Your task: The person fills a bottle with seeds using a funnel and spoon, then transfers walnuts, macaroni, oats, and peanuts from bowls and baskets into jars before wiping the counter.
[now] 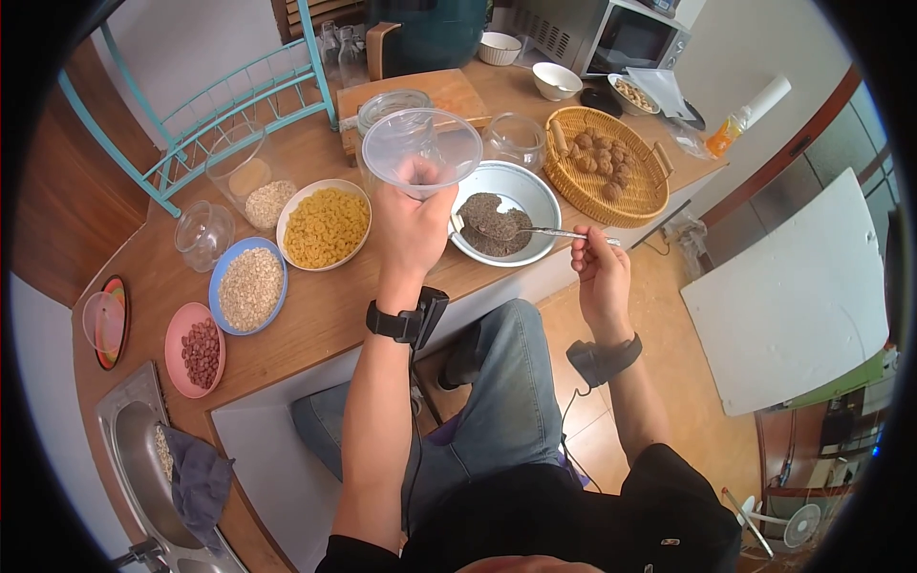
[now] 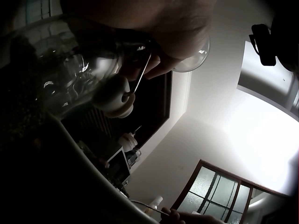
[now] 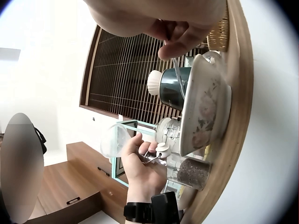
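My left hand (image 1: 411, 229) grips the neck of a clear glass swing-top bottle (image 3: 172, 168), whose white stopper (image 3: 162, 149) hangs on its wire beside the fingers. Dark seeds (image 3: 194, 172) fill the lower part of that bottle. Above the fist sits a wide, clear plastic funnel (image 1: 454, 158). To the right is a white bowl (image 1: 543, 196), floral outside, with a heap of small dark seeds (image 1: 497, 234). Over its right rim my right hand (image 1: 604, 282) pinches the handle of a metal spoon (image 1: 562, 232), and the spoon's head lies among the seeds.
Left on the counter are bowls of yellow pasta (image 1: 327, 224), oats (image 1: 250, 289) and reddish beans (image 1: 202, 353), near glass jars (image 1: 203, 236) and a sink (image 1: 134, 411). A wicker basket of walnuts (image 1: 611, 205) stands right of the seed bowl. A cutting board (image 1: 458, 94) is behind.
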Demonstrator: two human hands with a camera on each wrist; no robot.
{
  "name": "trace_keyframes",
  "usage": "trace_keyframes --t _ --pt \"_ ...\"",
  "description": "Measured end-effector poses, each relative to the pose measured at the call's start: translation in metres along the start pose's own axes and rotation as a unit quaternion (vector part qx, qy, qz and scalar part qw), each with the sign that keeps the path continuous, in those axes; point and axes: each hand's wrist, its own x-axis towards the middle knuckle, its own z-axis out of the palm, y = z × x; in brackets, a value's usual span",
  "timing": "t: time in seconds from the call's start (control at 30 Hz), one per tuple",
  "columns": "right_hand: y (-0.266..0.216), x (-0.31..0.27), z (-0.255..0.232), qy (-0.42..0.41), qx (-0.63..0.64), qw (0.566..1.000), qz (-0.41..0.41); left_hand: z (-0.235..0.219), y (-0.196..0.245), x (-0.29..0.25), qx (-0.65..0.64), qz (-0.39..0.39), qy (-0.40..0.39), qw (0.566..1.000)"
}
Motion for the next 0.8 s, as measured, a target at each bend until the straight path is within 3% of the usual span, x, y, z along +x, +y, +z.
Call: trace_keyframes --t 0.8 --pt "-0.099 0.031 0.031 -0.026 -0.021 0.995 -0.089 -0.001 0.003 -0.002 0.039 0.009 0.018 0.999"
